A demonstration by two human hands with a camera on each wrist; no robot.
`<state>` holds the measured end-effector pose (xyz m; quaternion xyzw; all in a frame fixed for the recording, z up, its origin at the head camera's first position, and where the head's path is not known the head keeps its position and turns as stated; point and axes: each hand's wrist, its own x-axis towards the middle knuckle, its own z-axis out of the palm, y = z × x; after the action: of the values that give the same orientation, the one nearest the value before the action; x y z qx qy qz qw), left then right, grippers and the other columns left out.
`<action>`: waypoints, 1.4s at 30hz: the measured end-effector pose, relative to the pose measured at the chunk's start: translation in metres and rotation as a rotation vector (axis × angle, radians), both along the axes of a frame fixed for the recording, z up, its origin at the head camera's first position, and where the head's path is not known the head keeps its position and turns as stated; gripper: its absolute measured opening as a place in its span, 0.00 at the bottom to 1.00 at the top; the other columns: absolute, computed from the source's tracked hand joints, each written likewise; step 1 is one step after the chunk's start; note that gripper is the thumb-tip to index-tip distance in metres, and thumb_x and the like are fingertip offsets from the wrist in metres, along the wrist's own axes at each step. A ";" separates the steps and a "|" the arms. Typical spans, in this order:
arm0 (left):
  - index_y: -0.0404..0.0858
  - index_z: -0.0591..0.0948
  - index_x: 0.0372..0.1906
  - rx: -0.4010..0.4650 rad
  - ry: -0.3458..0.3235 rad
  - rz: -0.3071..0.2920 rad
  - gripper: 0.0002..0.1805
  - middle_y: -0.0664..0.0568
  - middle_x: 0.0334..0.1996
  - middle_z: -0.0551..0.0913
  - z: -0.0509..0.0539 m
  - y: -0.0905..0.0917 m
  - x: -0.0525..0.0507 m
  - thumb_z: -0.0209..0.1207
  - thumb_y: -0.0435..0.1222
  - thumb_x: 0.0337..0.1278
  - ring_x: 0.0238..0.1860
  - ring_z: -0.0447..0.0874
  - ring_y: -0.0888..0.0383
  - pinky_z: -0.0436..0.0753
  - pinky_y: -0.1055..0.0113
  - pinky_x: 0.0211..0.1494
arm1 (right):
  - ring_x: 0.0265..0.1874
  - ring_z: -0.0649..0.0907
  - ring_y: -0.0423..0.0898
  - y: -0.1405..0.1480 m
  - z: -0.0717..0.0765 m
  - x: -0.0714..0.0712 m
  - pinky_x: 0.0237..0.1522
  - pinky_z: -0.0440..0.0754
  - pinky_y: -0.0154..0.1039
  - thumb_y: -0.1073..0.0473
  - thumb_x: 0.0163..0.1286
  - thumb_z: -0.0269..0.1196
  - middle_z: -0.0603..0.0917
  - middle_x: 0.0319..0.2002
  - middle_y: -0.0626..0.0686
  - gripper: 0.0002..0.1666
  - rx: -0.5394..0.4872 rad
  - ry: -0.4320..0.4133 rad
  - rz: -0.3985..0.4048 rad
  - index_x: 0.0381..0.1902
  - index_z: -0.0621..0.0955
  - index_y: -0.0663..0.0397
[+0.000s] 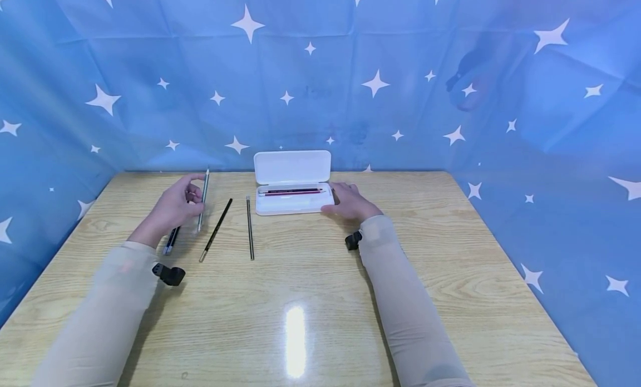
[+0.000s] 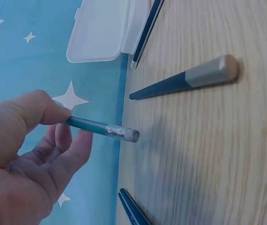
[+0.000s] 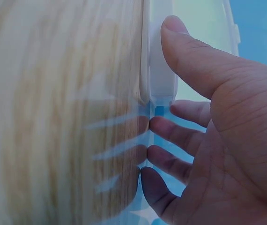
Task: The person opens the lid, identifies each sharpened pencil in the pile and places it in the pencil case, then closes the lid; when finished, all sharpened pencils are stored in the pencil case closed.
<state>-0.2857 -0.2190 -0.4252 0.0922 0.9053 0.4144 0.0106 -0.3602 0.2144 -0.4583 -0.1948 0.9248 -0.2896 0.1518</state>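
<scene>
My left hand (image 1: 175, 207) pinches a teal pencil (image 2: 90, 125) between thumb and fingers, raised off the table at the left. The pencil's eraser end points down, with its metal band showing in the left wrist view. A white pencil case (image 1: 280, 205) stands at the back with its lid (image 1: 292, 166) upright. Inside it lie a dark pencil and a red pencil (image 1: 292, 194). At the case's right end is my right hand (image 1: 352, 202), holding it with the thumb along the front wall and the fingers around the end, their tips by the table.
Two dark pencils (image 1: 216, 231) (image 1: 250, 228) lie apart between my left hand and the case. More dark pencils (image 1: 172, 241) lie partly hidden beneath the left hand. A blue star-patterned cloth (image 1: 310, 97) hangs behind the wooden table (image 1: 240, 320).
</scene>
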 end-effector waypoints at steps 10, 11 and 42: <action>0.33 0.61 0.75 0.044 0.083 0.037 0.38 0.40 0.47 0.74 -0.003 0.007 -0.003 0.59 0.22 0.60 0.47 0.75 0.48 0.76 0.76 0.38 | 0.76 0.52 0.59 0.000 -0.001 0.003 0.73 0.57 0.61 0.44 0.74 0.63 0.57 0.78 0.56 0.47 0.009 0.008 -0.011 0.82 0.56 0.47; 0.33 0.61 0.75 0.052 0.086 0.036 0.38 0.40 0.47 0.74 -0.004 0.007 -0.003 0.59 0.22 0.60 0.47 0.75 0.48 0.76 0.77 0.38 | 0.75 0.53 0.59 -0.001 -0.001 0.003 0.73 0.58 0.62 0.45 0.73 0.64 0.58 0.78 0.56 0.46 0.001 0.008 -0.008 0.81 0.57 0.47; 0.37 0.64 0.74 0.230 0.309 0.108 0.38 0.44 0.46 0.76 -0.013 0.031 -0.018 0.62 0.24 0.61 0.41 0.76 0.66 0.77 0.80 0.39 | 0.73 0.56 0.59 0.001 -0.003 -0.001 0.72 0.59 0.60 0.43 0.73 0.64 0.61 0.77 0.55 0.46 0.026 0.025 -0.003 0.81 0.57 0.46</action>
<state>-0.3033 -0.1878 -0.4386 0.1066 0.8465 0.4960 -0.1615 -0.3611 0.2150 -0.4614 -0.1952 0.9306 -0.2751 0.1422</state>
